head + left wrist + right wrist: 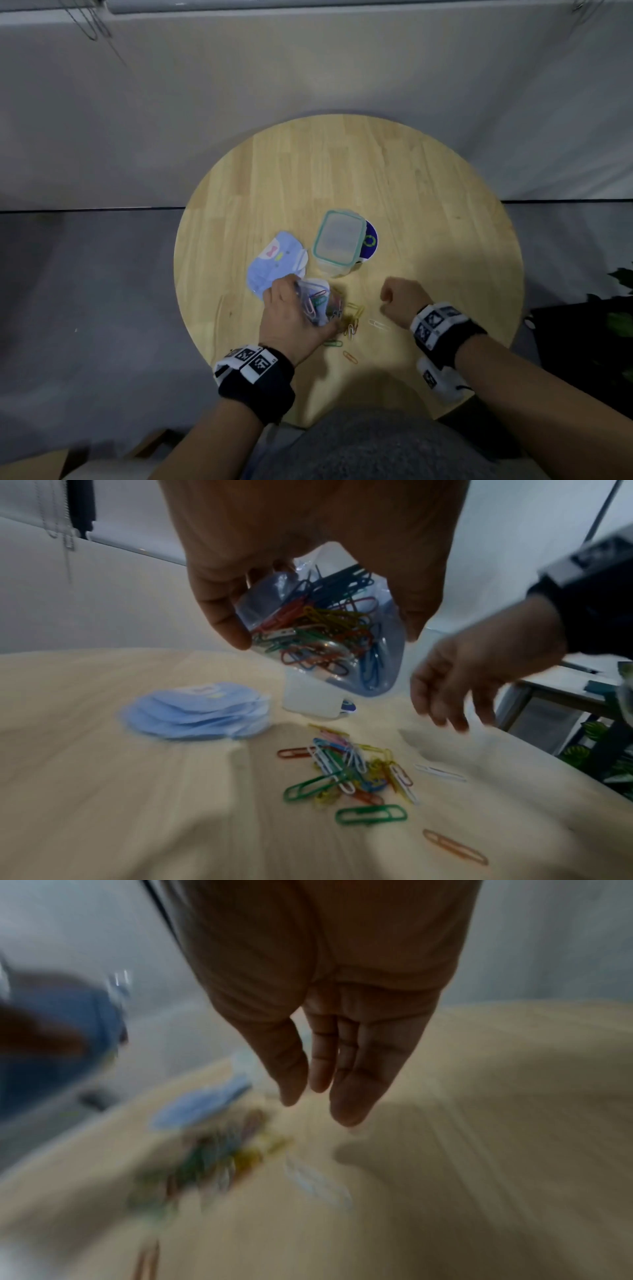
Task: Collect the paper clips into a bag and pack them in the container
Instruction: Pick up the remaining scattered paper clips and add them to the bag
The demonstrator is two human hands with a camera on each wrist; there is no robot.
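My left hand (298, 308) grips a clear plastic bag (325, 631) stuffed with coloured paper clips and holds it above the table. Under it, loose paper clips (346, 772) lie in a small pile (349, 322) on the wood. A white clip (440, 772), a green clip (371, 814) and an orange clip (455, 846) lie apart from the pile. My right hand (322, 1096) hovers to the right of the pile (394, 298), fingers straight and empty. The clear container (339, 241) with a teal-rimmed lid stands behind the clips.
A stack of light blue printed bags (277, 263) lies left of the container. A dark blue disc (371, 240) shows under the container's right side. The round wooden table (342, 164) stands before a grey wall. Dark furniture with plant leaves (620, 308) is at the right.
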